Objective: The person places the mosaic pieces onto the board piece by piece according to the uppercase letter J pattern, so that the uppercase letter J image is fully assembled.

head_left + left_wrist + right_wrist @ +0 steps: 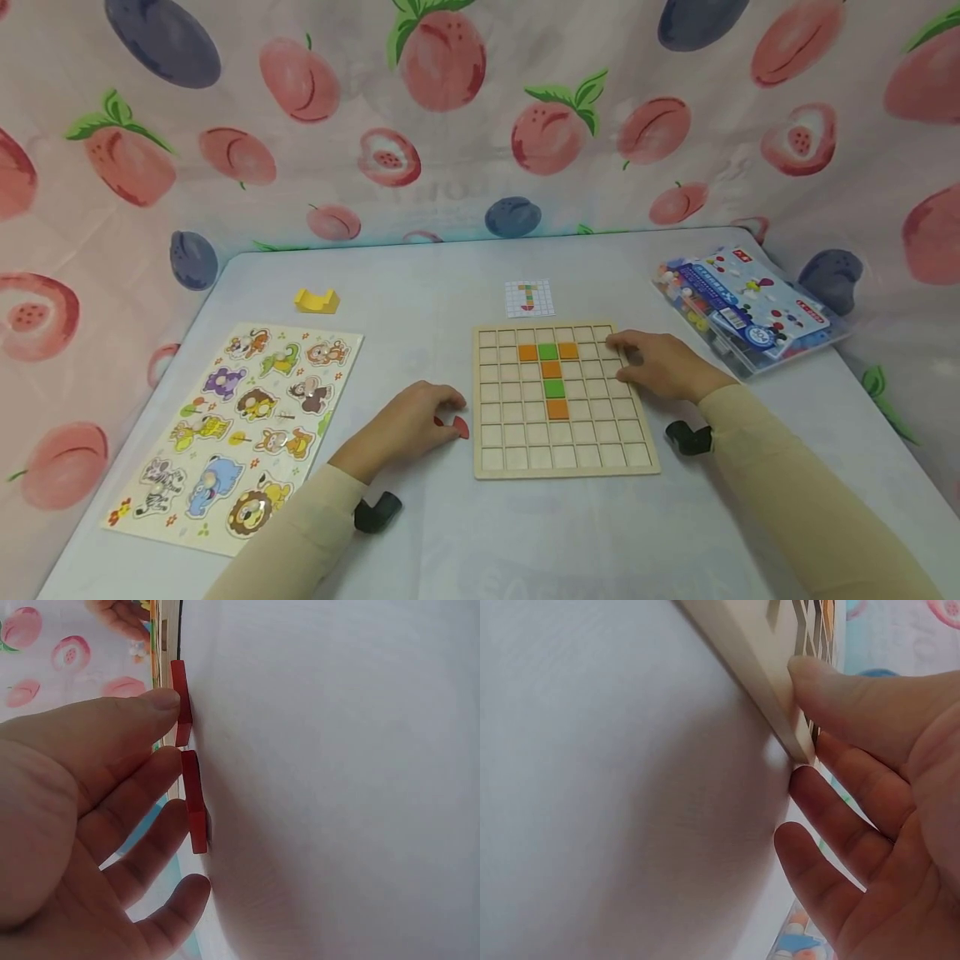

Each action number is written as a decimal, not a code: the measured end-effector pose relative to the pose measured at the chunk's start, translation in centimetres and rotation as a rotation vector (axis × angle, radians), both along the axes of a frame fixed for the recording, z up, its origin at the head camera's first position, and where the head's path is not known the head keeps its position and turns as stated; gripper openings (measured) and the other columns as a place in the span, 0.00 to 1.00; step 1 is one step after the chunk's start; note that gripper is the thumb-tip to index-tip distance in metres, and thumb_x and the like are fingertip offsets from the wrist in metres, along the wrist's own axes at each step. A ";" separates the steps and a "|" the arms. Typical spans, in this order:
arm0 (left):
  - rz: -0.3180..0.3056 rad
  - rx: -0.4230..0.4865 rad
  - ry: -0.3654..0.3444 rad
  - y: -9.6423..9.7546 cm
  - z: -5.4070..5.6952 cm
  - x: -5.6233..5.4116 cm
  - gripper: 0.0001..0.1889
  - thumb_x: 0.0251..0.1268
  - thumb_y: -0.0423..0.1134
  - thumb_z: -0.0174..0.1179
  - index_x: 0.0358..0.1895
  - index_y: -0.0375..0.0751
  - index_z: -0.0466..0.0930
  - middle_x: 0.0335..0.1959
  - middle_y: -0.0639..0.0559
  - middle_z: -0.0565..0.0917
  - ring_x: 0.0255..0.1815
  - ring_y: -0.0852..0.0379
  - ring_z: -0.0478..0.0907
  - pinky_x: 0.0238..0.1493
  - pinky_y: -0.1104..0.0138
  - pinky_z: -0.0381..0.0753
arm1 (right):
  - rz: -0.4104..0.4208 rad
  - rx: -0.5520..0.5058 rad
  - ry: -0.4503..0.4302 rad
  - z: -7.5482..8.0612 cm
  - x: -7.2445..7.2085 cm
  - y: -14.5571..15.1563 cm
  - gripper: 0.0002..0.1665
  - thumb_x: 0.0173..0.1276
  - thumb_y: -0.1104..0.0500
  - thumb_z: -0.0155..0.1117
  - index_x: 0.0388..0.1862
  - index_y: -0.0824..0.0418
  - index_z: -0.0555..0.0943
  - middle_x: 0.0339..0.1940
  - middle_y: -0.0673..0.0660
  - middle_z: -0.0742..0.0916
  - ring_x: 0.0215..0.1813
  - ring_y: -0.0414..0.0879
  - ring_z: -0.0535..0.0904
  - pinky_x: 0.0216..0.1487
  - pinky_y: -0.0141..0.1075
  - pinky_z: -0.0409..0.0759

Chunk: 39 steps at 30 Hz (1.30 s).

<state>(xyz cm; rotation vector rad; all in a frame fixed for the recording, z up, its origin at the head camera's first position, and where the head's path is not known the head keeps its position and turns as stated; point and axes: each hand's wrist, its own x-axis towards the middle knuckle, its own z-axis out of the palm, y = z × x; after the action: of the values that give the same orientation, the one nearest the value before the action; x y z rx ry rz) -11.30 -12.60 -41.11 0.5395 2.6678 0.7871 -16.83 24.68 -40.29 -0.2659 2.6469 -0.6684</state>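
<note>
My left hand rests low on the table, left of the wooden grid board. Two red quarter-round pieces lie flat by its fingertips. In the left wrist view the thumb touches one red piece, and a finger meets the other red piece. At the board's far right corner, my right hand holds the edge, its thumb on the rim. Orange squares and green squares form a T shape in the grid cells.
Behind the board lies a small pattern card. An animal puzzle board lies at left, with a yellow curved block beyond it. A clear plastic box of colourful parts sits at the back right. A fruit-print cloth hangs behind.
</note>
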 end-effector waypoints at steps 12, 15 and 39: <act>0.031 -0.009 -0.032 0.0 0.2 0.0 0.15 0.57 0.36 0.74 0.48 0.44 0.84 0.39 0.58 0.81 0.43 0.57 0.73 0.49 0.61 0.76 | -0.012 -0.001 -0.004 -0.1 -0.2 -0.1 0.37 0.71 0.56 0.66 0.75 0.61 0.66 0.72 0.70 0.71 0.74 0.68 0.61 0.70 0.62 0.58; 0.037 -0.004 -0.039 0.0 0.3 0.0 0.15 0.56 0.37 0.74 0.47 0.44 0.84 0.39 0.58 0.81 0.42 0.57 0.73 0.48 0.62 0.77 | 0.003 0.006 0.006 -0.1 -0.3 -0.1 0.36 0.71 0.56 0.66 0.75 0.61 0.67 0.72 0.70 0.71 0.73 0.68 0.61 0.70 0.62 0.59; 0.014 -0.012 -0.030 0.3 0.2 -0.5 0.14 0.55 0.39 0.76 0.43 0.45 0.83 0.36 0.60 0.81 0.40 0.58 0.72 0.45 0.64 0.77 | 0.014 0.014 0.007 -0.1 -1.2 -0.1 0.34 0.71 0.57 0.66 0.74 0.60 0.68 0.62 0.68 0.79 0.61 0.62 0.72 0.65 0.62 0.67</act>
<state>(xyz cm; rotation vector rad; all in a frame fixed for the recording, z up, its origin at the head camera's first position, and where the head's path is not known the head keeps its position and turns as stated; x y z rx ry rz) -11.81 -12.34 -40.92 0.5030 2.6495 0.7763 -18.07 24.59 -40.36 -0.2822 2.6527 -0.6449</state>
